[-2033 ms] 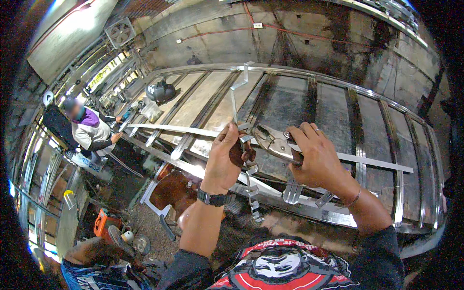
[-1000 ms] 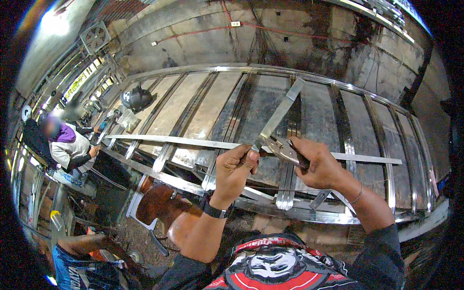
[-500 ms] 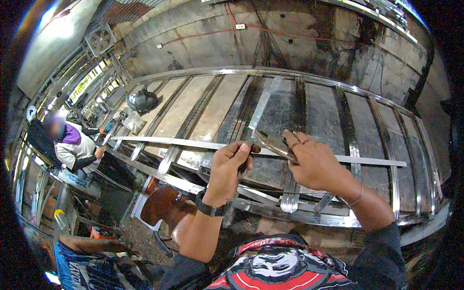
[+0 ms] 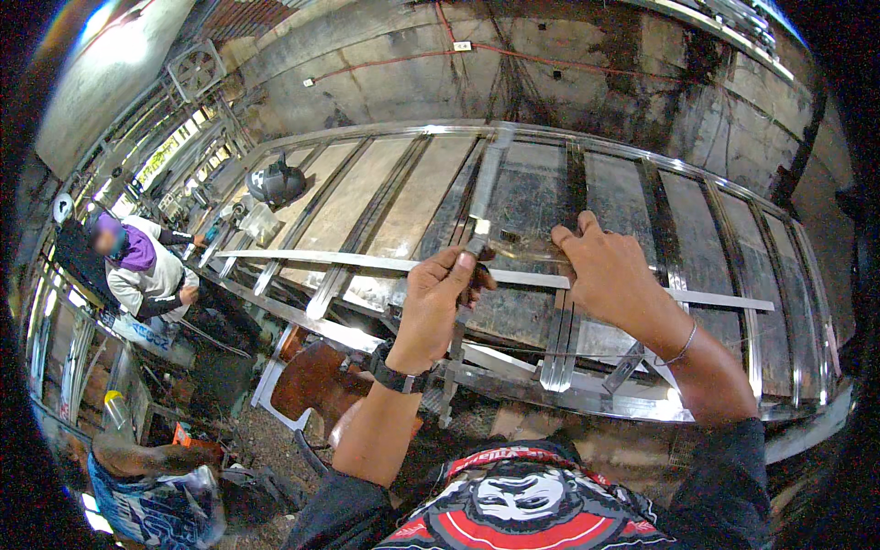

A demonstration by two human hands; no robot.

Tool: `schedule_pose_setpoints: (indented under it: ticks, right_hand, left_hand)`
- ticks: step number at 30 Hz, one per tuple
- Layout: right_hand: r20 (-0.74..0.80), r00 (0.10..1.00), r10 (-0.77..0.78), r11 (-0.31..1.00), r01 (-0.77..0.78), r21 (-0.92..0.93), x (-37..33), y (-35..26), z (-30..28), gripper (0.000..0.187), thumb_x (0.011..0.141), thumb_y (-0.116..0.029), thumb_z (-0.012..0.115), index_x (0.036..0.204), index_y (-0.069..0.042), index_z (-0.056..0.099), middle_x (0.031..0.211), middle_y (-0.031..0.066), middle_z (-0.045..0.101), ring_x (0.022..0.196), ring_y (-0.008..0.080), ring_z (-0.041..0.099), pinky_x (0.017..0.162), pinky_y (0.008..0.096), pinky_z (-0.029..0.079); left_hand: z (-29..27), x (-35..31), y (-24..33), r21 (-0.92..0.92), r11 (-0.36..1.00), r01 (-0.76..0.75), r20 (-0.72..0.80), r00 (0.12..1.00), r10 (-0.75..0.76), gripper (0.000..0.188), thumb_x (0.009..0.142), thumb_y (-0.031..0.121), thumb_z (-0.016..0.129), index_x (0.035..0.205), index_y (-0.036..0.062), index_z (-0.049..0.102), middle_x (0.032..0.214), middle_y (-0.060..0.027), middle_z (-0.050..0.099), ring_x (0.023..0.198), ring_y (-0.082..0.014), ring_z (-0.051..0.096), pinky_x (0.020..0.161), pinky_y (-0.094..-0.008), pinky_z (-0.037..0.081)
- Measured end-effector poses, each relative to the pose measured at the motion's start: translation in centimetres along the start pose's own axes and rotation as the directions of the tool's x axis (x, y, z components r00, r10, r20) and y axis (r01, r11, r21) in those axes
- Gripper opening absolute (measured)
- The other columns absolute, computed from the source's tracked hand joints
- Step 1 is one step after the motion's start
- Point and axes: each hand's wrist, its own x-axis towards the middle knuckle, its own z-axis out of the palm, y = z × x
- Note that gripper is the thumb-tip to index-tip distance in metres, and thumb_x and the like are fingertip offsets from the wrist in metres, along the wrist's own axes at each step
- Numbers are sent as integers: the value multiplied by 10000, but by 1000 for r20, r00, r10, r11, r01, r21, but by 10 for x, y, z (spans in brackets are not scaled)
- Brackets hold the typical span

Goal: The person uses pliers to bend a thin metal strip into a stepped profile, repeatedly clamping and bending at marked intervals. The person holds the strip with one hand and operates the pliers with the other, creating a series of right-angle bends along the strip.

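Observation:
My left hand (image 4: 442, 291) is closed around the lower end of a long, flat, shiny metal strip (image 4: 489, 179), which points up and away over the frame. A bright spot shows on the strip just above my fingers. My right hand (image 4: 610, 275) is to the right, its fingers curled around metal pliers (image 4: 536, 247) whose jaws point toward the strip. Motion smears the pliers, so their jaws are unclear. Beneath both hands a pale metal bar (image 4: 367, 261) lies across the large metal frame (image 4: 559, 348) with its several cross bars.
A dark helmet (image 4: 277, 183) and a clear bag (image 4: 259, 225) rest at the frame's left. A co-worker (image 4: 142, 257) stands at the left; another person in blue (image 4: 156, 495) is lower left. A brown chair (image 4: 316, 390) is near my left arm. A stained wall (image 4: 385, 82) stands behind.
The metal strip has swung left and more upright with my left hand. My right hand has moved slightly right and up, drawing the pliers away from the strip. The person in blue has shifted.

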Motion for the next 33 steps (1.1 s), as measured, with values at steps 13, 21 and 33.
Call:
schedule_pose_setpoints:
  ticks: [13, 21, 33]
  right_hand:
    - [354, 920, 166, 302, -389, 870, -28, 14, 9, 363, 1006, -342, 664, 1143, -6, 657, 977, 120, 712, 803, 209, 721, 565, 376, 627]
    - [305, 952, -13, 267, -291, 919, -45, 4, 30, 394, 1011, -340, 668, 1267, -41, 657, 1110, 32, 703, 984, 150, 665, 858, 316, 557]
    - [308, 920, -243, 265, -243, 933, -39, -41, -3, 519, 1005, -448, 654, 1257, 6, 655, 1104, 24, 705, 978, 110, 613, 875, 287, 508]
  left_hand:
    - [-58, 24, 27, -610, 787, 93, 121, 992, -23, 253, 1077, 283, 493, 1088, 58, 608, 648, -12, 471, 554, -121, 389, 516, -272, 336]
    - [-45, 25, 24, -616, 783, 83, 192, 980, 47, 283, 1063, 257, 510, 1217, 39, 603, 724, -30, 537, 578, -124, 436, 532, -275, 366]
    - [7, -16, 21, -296, 947, -126, -28, 992, 123, 338, 1050, 173, 577, 1338, 2, 615, 884, -1, 639, 788, -87, 580, 708, -226, 456]
